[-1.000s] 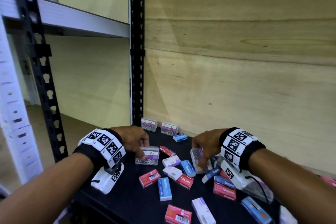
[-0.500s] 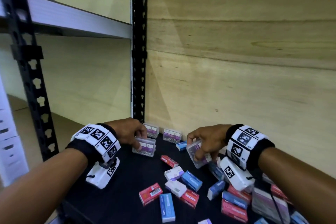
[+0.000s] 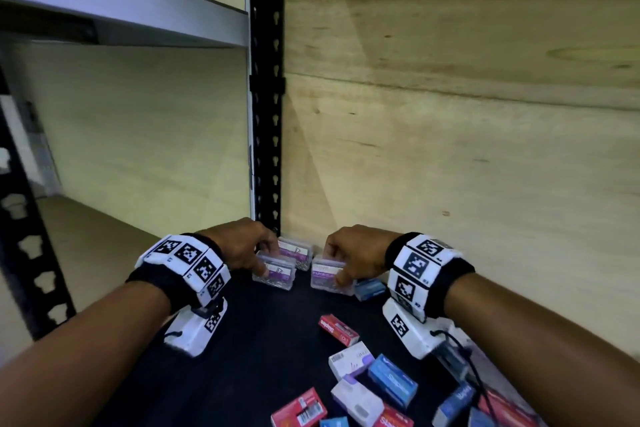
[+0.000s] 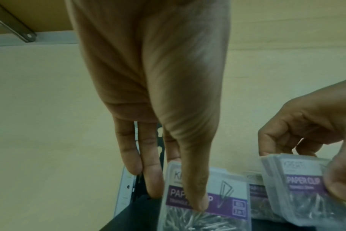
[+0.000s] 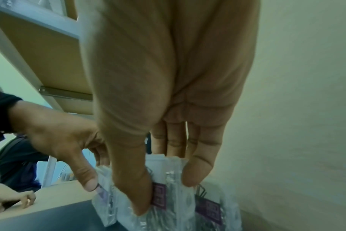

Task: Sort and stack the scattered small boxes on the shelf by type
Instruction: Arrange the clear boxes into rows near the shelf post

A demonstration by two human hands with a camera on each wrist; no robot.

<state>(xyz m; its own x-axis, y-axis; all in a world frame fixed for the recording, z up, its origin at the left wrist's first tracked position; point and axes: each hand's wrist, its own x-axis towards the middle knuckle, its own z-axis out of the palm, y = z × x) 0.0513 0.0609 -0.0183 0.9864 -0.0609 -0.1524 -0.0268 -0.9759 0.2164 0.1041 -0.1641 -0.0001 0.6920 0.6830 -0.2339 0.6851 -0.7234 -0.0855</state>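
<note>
My left hand (image 3: 265, 262) pinches a clear paper clip box (image 3: 275, 273) with a purple label, low at the shelf's back corner. In the left wrist view the left hand (image 4: 178, 198) has its thumb across the label of that box (image 4: 223, 201). My right hand (image 3: 337, 270) pinches a second clear paper clip box (image 3: 325, 276) just to the right. The right hand (image 5: 166, 195) has thumb and fingers on opposite faces of this box (image 5: 168, 201). A third clear box (image 3: 296, 250) stands behind against the wall. Whether the held boxes rest on the shelf is unclear.
Red (image 3: 337, 329), white (image 3: 349, 360) and blue (image 3: 391, 380) staple boxes lie scattered on the black shelf (image 3: 263, 340) near me. One blue box (image 3: 369, 288) sits under my right wrist. A black upright post (image 3: 266, 114) and the plywood wall (image 3: 450, 149) close the corner.
Both hands carried their clear paper clip boxes away from the scattered pile to the back corner and lowered them beside the clear boxes at the wall.
</note>
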